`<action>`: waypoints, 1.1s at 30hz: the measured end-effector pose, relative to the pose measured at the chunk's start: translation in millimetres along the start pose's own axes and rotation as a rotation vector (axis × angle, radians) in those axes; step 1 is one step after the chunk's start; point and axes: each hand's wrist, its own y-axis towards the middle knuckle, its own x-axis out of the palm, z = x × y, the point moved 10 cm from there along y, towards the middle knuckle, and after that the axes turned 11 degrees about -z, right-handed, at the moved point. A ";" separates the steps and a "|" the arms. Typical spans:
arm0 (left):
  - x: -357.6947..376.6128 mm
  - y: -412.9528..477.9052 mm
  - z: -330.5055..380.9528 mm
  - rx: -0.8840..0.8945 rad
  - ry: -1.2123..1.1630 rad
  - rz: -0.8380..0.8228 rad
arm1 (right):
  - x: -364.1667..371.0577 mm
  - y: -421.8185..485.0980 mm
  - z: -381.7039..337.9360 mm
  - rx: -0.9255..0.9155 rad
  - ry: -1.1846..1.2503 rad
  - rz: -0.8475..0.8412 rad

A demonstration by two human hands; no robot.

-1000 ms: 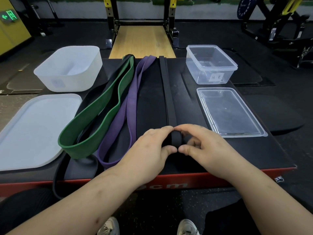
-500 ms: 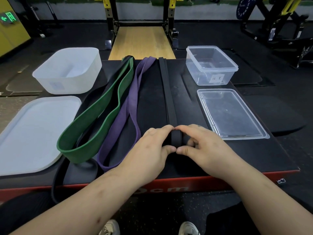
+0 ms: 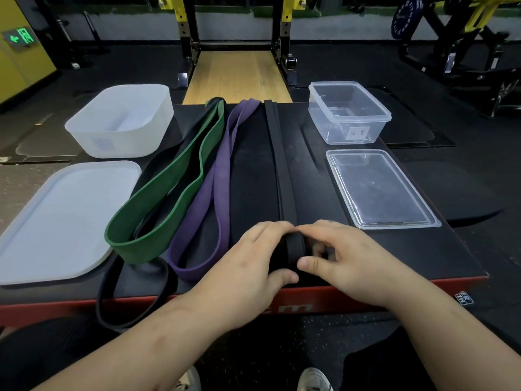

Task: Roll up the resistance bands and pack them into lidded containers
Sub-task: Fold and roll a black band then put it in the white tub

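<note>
Narrow black resistance band (image 3: 281, 170): lying lengthwise along the middle of the counter (image 3: 423, 255), its near end coiling into a small roll near the front edge.
Left hand (image 3: 251, 261) and right hand (image 3: 349, 258): both are gripping that roll, with curled fingers (image 3: 272, 230) pinching it from either side.
Purple band (image 3: 214, 190), green band (image 3: 169, 198), wide black band (image 3: 105, 300): lying unrolled to the left.
Clear container (image 3: 349, 119), sitting open, with its clear lid (image 3: 380, 190): lying on the right.
White container (image 3: 121, 122) and white lid (image 3: 62, 221): lying on the left.
</note>
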 end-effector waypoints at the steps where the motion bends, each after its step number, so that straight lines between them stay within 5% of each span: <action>1: -1.3 1.8 0.2 0.001 0.007 0.007 | 0.1 0.8 0.1 0.000 0.011 -0.001; 14: -4.4 12.4 -11.8 -0.093 0.002 -0.018 | -3.9 1.5 13.1 0.083 0.263 0.031; 33: -9.2 22.7 -17.1 -0.101 0.016 0.017 | -14.3 5.2 6.7 0.145 0.257 0.047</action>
